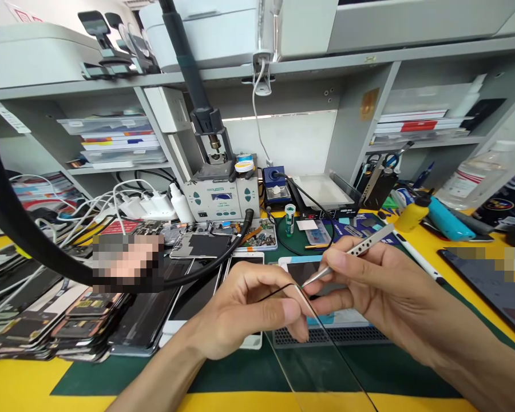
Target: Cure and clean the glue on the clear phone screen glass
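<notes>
Between the thumb and fingers of my left hand (257,306) is the upper corner of a thin, clear glass panel (321,366) with a dark edge, tilted over the mat. My right hand (381,280) grips metal tweezers (360,245) with holes along the handle, pen-like. The tweezers' tip meets the panel's corner close to my left fingertips. Fingers of both hands nearly touch there. Behind them lies a white-framed phone (298,266), partly covered by my hands. A dark perforated plate (347,336) sits below, on the green mat (223,375).
A black ring-shaped frame (8,229) crosses the left foreground. Stacked phone parts (81,320) fill the left side. A rework station (218,197) stands at the back. To the right are a yellow bottle (413,213), a blue tube (450,218) and a dark tablet (489,292).
</notes>
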A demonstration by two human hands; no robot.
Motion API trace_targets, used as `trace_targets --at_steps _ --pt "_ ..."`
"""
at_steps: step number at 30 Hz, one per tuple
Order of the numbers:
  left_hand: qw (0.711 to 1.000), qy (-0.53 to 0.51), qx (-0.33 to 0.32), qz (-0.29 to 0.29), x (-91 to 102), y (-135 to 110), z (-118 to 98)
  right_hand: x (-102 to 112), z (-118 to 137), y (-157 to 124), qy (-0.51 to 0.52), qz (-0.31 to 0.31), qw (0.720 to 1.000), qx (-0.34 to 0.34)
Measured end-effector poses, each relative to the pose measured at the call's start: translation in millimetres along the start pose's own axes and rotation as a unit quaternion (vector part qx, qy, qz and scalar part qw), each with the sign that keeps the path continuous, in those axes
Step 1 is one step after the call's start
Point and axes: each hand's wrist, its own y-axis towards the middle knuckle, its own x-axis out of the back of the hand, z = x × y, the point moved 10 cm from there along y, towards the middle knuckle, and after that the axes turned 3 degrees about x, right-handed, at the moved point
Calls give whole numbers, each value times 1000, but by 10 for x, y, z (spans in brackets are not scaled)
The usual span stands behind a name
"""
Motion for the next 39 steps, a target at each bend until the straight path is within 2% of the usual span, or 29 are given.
trace_targets --at_steps 39 --pt "1000 0 -10 5 -11 -12 -7 -15 -37 5 -8 -14 1000 -27"
